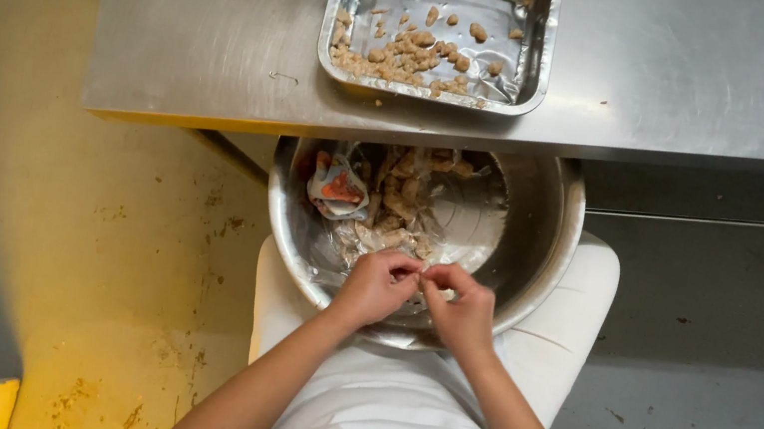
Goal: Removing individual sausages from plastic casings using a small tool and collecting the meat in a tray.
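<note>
Head view: the fingers (416, 272) of the left hand (378, 288) and right hand (461, 307) pinch together on one small shrimp (423, 273) over the near rim of a steel bowl (545, 239). Farther off, a foil tray (534, 41) sits on the surface (724, 84).

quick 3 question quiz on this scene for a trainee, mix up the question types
1. True or false: the foil tray sits on the steel counter.
2. Where do the left hand and right hand work? A) over the tray B) over the metal bowl C) on the floor
3. Fill in: both hands pinch one small ____ between the fingertips.

Key: 1 true; 2 B; 3 piece
</note>
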